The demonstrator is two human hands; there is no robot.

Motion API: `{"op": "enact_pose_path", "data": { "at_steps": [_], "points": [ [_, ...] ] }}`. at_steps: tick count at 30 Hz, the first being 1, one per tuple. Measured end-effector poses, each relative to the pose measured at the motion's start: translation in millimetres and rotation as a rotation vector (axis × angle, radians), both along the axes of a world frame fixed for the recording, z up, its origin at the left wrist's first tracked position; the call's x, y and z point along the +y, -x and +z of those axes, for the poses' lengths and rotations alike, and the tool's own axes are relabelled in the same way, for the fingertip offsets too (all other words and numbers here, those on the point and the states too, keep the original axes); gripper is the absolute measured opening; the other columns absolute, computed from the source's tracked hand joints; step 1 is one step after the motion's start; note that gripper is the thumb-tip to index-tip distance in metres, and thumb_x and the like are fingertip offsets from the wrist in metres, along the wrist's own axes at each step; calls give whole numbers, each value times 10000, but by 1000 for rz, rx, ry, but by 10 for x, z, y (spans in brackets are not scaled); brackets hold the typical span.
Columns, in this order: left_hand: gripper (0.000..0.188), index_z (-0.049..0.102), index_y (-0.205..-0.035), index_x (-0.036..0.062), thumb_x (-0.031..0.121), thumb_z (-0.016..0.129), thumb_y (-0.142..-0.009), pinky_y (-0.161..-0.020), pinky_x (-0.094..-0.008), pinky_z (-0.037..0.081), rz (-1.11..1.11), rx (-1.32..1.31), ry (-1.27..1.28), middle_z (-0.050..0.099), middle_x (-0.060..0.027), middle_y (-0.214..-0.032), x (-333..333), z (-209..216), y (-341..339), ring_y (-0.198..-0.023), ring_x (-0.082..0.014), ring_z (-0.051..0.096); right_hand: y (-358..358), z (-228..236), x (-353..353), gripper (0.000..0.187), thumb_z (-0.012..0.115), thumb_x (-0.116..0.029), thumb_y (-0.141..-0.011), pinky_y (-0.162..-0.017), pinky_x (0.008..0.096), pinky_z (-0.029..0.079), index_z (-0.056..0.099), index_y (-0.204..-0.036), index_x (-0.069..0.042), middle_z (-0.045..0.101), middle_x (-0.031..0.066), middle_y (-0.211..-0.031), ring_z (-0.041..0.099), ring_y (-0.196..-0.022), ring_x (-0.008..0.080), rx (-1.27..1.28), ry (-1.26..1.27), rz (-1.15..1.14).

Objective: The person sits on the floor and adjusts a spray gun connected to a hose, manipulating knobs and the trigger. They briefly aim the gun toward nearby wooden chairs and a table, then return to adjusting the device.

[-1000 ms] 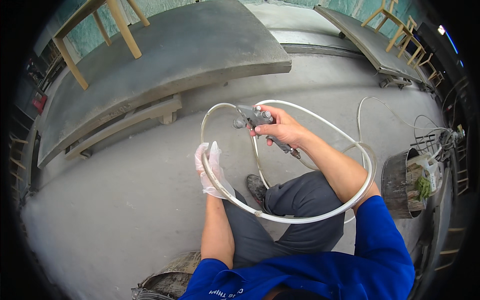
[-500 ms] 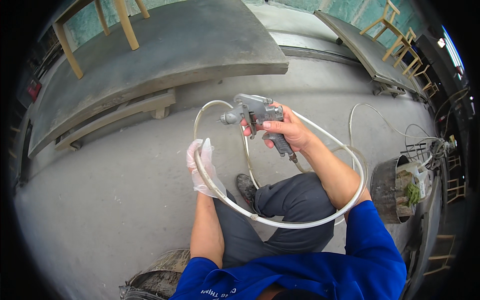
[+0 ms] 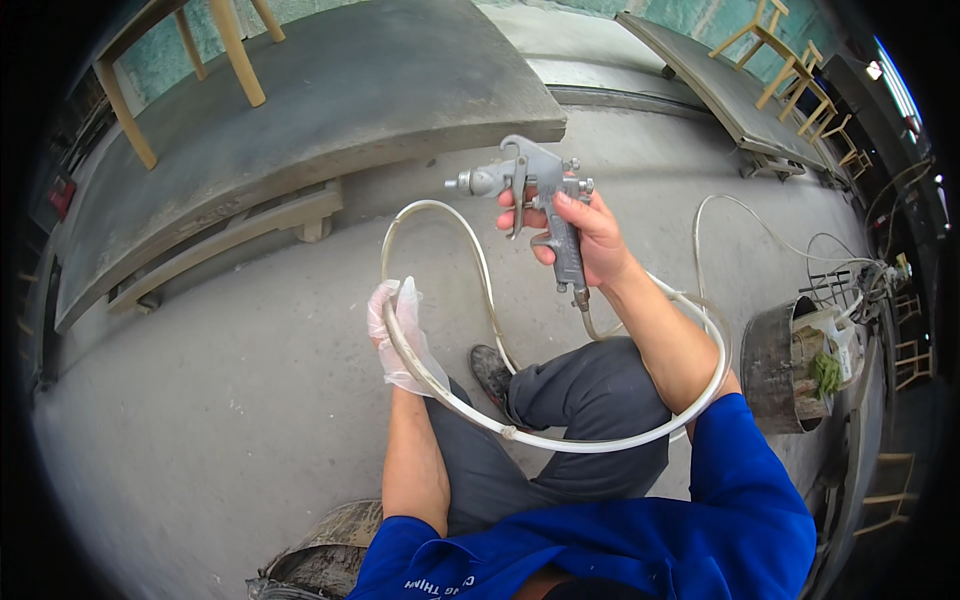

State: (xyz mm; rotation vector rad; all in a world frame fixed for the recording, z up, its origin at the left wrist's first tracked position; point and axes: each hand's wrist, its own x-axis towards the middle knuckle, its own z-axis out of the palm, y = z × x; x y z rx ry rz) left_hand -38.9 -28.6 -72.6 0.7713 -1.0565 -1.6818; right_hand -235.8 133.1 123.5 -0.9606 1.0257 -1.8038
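Note:
My right hand (image 3: 602, 243) is wrapped round the handle of a grey metal spray gun (image 3: 564, 232), raised in front of me. The gun's nozzle points left, and the fingers lie around the trigger. In a thin, clear plastic glove, my left hand (image 3: 385, 325) is closed on a whitish hose (image 3: 560, 444). The hose loops up beyond that hand and back down toward my shoe; its other side curves across my lap and over my right forearm. A thinner line joins the base of the gun's handle.
A large grey platform (image 3: 330, 75) at the far left bears a wooden chair (image 3: 235, 50). Farther right, another platform (image 3: 700, 85) carries wooden chairs (image 3: 765, 55). A dirty bucket (image 3: 775, 365) stands at right beside tangled hoses. Another worn container (image 3: 320, 555) is near my left elbow.
My right hand has lifted the spray gun up and slightly right, turning its handle more upright. The left hand stays on the hose, whose upper loop has widened. The view has shifted slightly.

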Motion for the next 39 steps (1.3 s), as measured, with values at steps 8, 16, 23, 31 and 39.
{"op": "enact_pose_path", "data": {
  "at_steps": [8, 16, 23, 31, 39],
  "points": [
    [184, 710, -1172, 98, 98, 794, -1008, -863, -309, 565, -10, 30, 4, 701, -33, -1061, 10, 24, 19, -943, -152, 688, 245, -106, 37, 500, 447, -369, -1174, -644, 299, 607, 513, -1525, -20, 677, 190, -1386, 714, -1239, 288, -173, 113, -159],
    [200, 715, -1196, 98, 99, 787, -1009, -856, -311, 568, -10, 107, 45, 732, -53, -1034, -3, -98, 28, -934, -154, 703, 391, -188, 70, 510, 416, -404, -1183, -644, 305, 614, 528, -1522, -39, 705, 166, -1350, 730, -1210, 279, -182, 88, -290],
    [200, 713, -1204, 94, 86, 777, -1015, -872, -338, 603, -8, 149, 32, 733, -60, -1066, -32, -177, 59, -936, -165, 719, 451, -233, 85, 495, 408, -411, -1186, -645, 308, 612, 563, -1486, -49, 730, 132, -1313, 745, -1179, 253, -170, 27, -406],
    [193, 702, -1192, 82, 96, 780, -1017, -861, -334, 605, -15, 126, 33, 734, -68, -1066, -23, -136, 52, -928, -166, 719, 474, -237, 102, 465, 402, -407, -1188, -651, 305, 600, 598, -1441, -70, 754, 97, -1270, 763, -1125, 213, -202, -29, -504],
    [210, 688, -1208, 73, 111, 778, -1022, -853, -341, 612, 4, 136, 54, 722, -79, -1085, -27, -140, 69, -932, -171, 720, 424, -205, 98, 428, 442, -376, -1179, -644, 309, 603, 590, -1441, -72, 747, 104, -1276, 754, -1127, 210, -114, -103, -550]
  ]
}}
